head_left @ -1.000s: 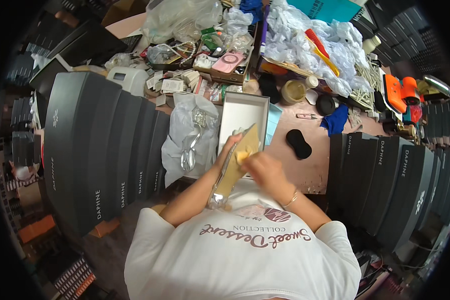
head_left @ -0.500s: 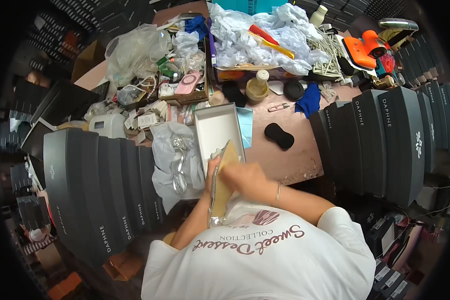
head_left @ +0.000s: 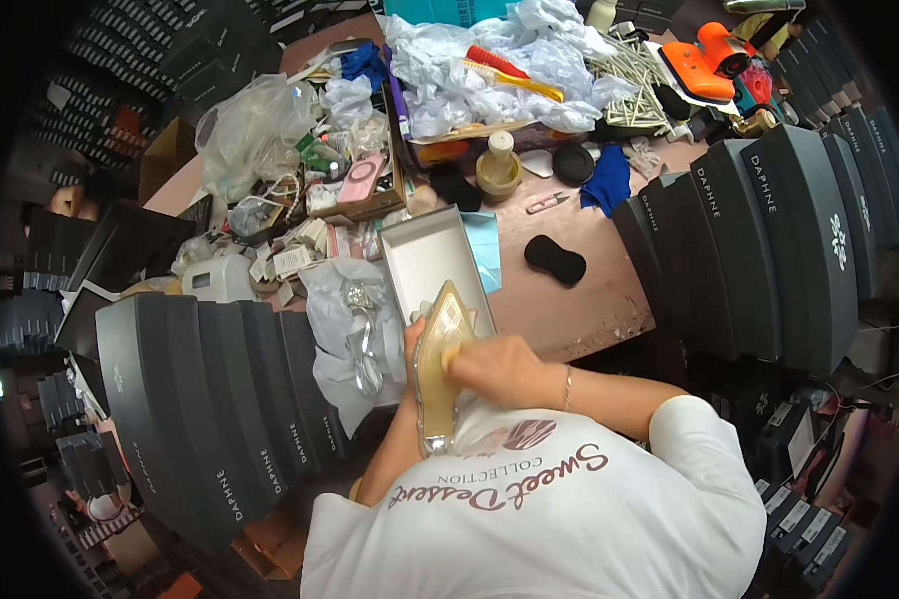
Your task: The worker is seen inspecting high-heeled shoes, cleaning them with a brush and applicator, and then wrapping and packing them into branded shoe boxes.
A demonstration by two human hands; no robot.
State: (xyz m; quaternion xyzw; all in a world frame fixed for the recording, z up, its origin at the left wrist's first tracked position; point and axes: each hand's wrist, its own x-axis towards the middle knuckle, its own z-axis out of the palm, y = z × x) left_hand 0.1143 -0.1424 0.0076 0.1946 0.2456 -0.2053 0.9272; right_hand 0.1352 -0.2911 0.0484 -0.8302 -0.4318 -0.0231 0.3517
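A pointed shoe [head_left: 435, 384] with a tan sole and silvery edge is turned sole-up in front of my chest, toe pointing away. My left hand [head_left: 412, 344] is closed round its left side, fingers mostly hidden behind it. Over the sole, my right hand [head_left: 509, 371] is a closed fist; a small yellowish bit shows at its fingertips against the sole, too little to name. A second, silvery shoe [head_left: 367, 344] lies on white tissue paper [head_left: 330, 299] to the left. Just beyond my hands is an open white shoebox part [head_left: 435, 255] with grey edges.
Dark grey shoeboxes [head_left: 170, 399] stand in a row at left, and more shoeboxes [head_left: 799, 250] at right. On the pink table [head_left: 594, 309] are a black sponge-like pad [head_left: 555, 261], a blue cloth [head_left: 606, 182] and a jar with a bottle [head_left: 499, 170]. White plastic bags [head_left: 509, 75] fill a box behind.
The shoe has turned so its sole faces up more fully. My right hand has shifted slightly on the sole and is less blurred. The whole view has tilted a little.
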